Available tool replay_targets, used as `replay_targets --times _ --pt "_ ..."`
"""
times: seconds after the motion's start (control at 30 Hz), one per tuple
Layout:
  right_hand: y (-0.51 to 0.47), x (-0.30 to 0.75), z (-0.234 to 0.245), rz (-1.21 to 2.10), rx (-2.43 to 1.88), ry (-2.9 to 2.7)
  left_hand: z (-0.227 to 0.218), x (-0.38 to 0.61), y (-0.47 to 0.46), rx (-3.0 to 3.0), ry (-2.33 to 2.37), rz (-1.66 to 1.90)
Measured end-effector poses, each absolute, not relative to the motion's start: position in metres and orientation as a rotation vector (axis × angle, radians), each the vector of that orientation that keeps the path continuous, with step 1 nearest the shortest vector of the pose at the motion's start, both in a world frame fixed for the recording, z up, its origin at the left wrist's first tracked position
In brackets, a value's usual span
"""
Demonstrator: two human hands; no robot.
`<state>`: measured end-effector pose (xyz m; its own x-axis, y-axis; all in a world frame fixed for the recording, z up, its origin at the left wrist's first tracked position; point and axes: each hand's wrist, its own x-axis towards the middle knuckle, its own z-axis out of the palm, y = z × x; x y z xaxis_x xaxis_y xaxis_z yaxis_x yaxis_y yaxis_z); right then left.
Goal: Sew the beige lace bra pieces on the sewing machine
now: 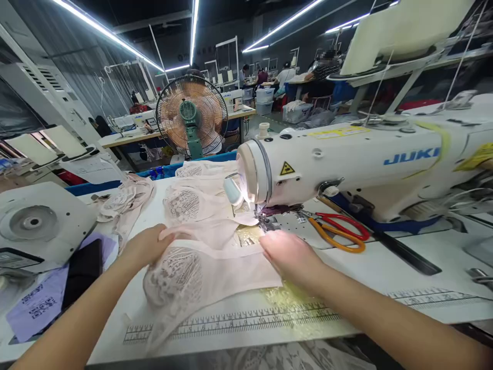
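Note:
A pale pink lace bra piece (208,267) lies on the sewing table (385,272) in front of a white JUKI sewing machine (346,159). My left hand (148,245) grips the fabric's left edge, fingers curled over it. My right hand (287,254) presses flat on the fabric just before the needle and presser foot (264,221), fingers stretched toward it. The fabric runs under the foot. More pink lace cups (185,200) lie behind.
Red and orange-handled scissors (339,231) lie right of the needle. A grey machine part (38,221) and purple labels (34,303) sit at the left. A standing fan (191,115) is behind the table. A printed ruler (250,321) runs along the front edge. Other workers sit far back.

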<state>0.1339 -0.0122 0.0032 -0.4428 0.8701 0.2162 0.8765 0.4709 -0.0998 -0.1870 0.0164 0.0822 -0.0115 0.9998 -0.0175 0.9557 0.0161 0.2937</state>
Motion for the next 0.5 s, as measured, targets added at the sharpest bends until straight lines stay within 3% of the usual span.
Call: replay_targets --times 0.17,0.27,0.37,0.5 --pt "-0.024 0.11 0.005 -0.23 -1.616 -2.387 0.097 -0.142 0.024 2.73 1.933 0.03" --pt "-0.035 0.106 -0.006 -0.228 -1.627 -2.407 0.096 -0.085 0.028 2.702 1.685 -0.168" --pt "-0.04 0.1 -0.02 -0.216 -1.587 -2.444 0.074 -0.04 0.044 2.642 1.528 -0.158" --pt "-0.034 0.095 -0.03 -0.185 -1.462 -2.529 0.034 -0.018 0.085 2.562 1.65 -0.051"
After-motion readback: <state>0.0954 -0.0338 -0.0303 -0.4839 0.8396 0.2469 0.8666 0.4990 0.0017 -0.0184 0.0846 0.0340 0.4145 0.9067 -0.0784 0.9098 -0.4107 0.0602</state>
